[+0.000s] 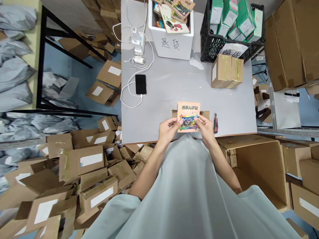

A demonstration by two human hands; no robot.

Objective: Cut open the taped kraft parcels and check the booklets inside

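Peach-covered book (188, 111) held upright to the reader at the front edge of a grey table (164, 86) — left hand (170, 129) pinching its left side, right hand (205, 128) its right. Brown cardboard (205, 114) shows behind. Red-and-black cutter (215, 123) just beside right hand — taped carton (227, 71) farther back.

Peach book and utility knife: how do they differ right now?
The peach book is held by the left hand and right hand; the utility knife lies untouched on the table. The book is broad and squarish, the knife narrow and smaller. The book's cover has a colourful picture; the knife is red and black. Both are near the table's front edge.
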